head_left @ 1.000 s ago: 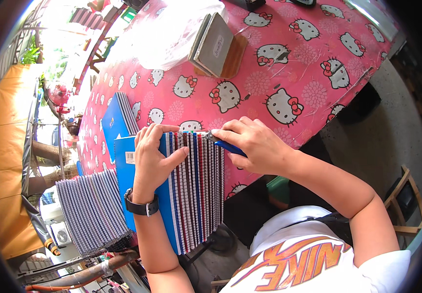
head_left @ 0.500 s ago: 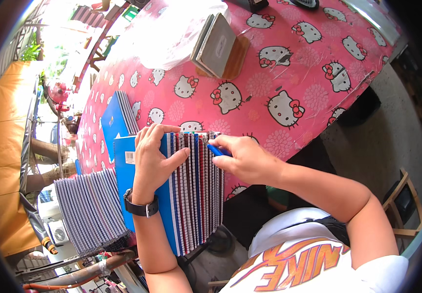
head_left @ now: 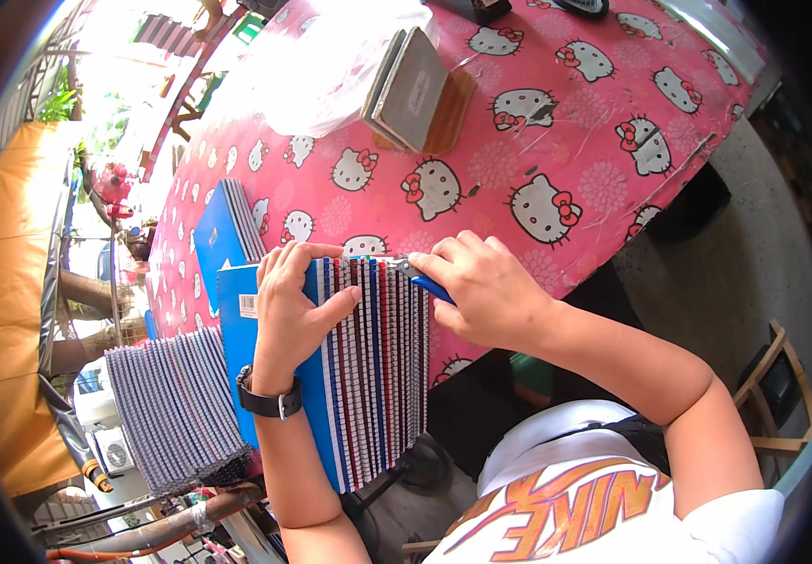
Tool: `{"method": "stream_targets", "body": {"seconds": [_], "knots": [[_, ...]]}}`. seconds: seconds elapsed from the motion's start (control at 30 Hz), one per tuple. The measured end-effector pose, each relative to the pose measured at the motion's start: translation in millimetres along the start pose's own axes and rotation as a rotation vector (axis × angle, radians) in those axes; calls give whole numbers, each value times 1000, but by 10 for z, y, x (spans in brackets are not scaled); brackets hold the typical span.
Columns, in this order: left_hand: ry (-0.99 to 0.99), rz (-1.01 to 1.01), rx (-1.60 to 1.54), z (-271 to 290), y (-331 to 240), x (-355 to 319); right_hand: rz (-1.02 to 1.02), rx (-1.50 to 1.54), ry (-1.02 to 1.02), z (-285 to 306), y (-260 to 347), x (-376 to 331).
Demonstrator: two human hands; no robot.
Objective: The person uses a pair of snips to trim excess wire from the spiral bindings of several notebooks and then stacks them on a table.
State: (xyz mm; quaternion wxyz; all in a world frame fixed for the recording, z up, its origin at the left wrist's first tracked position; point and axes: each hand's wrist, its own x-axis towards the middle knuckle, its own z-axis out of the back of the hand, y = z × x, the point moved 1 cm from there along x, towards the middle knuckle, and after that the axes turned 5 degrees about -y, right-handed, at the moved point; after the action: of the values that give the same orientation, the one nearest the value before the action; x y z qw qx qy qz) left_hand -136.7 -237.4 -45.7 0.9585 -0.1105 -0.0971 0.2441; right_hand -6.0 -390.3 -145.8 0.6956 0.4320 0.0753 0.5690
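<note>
A row of spiral-bound notebooks [head_left: 378, 376] stood packed on edge under the left hand [head_left: 293, 296], its white, dark-red, blue and grey coils facing the body and a blue cover outermost on the left. The blue-handled pliers [head_left: 432, 286] lay slanted in the right hand [head_left: 490, 282], their metal tip at the coils' far ends, right of the left thumb.

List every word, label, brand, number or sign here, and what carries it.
Orange lettering on the white shirt: legible, but I don't copy wording.
Barcode label on the nearer blue notebook: too small to read.
Handwriting on the grey slab: too blurred.
Mark on the farther blue notebook: too small.
</note>
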Motion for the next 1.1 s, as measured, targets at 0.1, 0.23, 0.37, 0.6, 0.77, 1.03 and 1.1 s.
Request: {"method": "stream_targets", "body": {"seconds": [0.1,0.23,0.37,0.6,0.77,1.03,1.1], "knots": [[11,2,-19,9,-3,2,6,-122,88,68,52,42],[-3,-5,-6,-1,2,0,66,-186,50,80,118,71],[-3,-7,-1,14,10,-8,68,-135,71,67,145,97],[16,-1,21,22,-27,-2,-704,1015,445,19,66,138],[43,52,26,26,-28,-8,-905,1272,454,-58,4,24],[42,8,28,25,-7,1,-22,-141,19,21,-7,29],[18,7,1,-1,4,-1,0,-187,52,7,25,57]]}}
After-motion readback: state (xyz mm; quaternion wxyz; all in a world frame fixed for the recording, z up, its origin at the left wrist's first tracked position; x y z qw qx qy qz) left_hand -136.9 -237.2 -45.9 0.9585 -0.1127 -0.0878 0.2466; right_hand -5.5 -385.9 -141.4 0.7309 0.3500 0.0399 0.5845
